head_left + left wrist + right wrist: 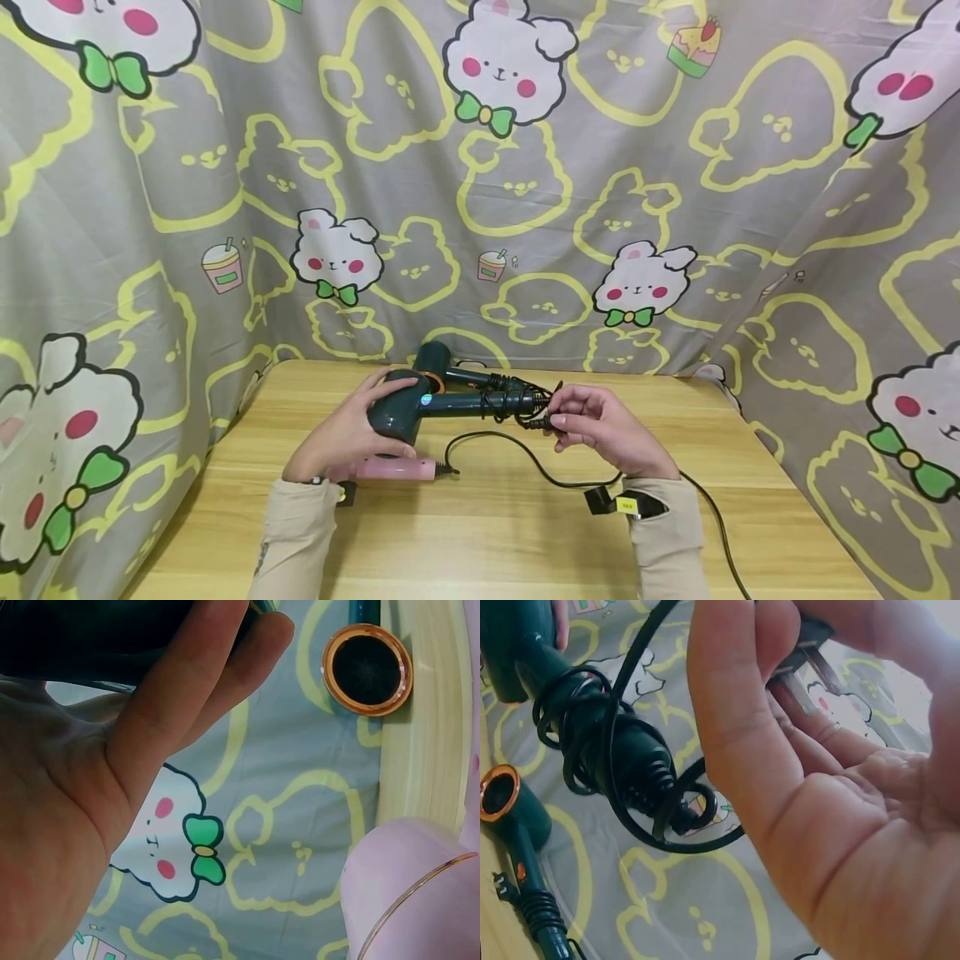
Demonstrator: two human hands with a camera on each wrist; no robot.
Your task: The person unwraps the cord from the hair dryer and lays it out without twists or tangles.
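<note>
My left hand (341, 433) grips the head of a dark green hair dryer (393, 412), fingers over the top and thumb at the near side. Its handle points right, with a black cord (613, 727) wound round it in loose loops. At the handle's end my right hand (611, 429) pinches the cord's plug (810, 641). The plug's metal prongs show between thumb and fingers in the right wrist view. Just behind lies a second dark green hair dryer (433, 357) with an orange ring, its own cord wrapped round the handle.
A pink hair dryer (397, 469) lies in front of the left hand, partly hidden by it. Its black cord (540, 462) runs right, under the right wrist, to the near edge of the wooden table (480, 542). Patterned grey curtains (525, 192) surround the table at the back and sides.
</note>
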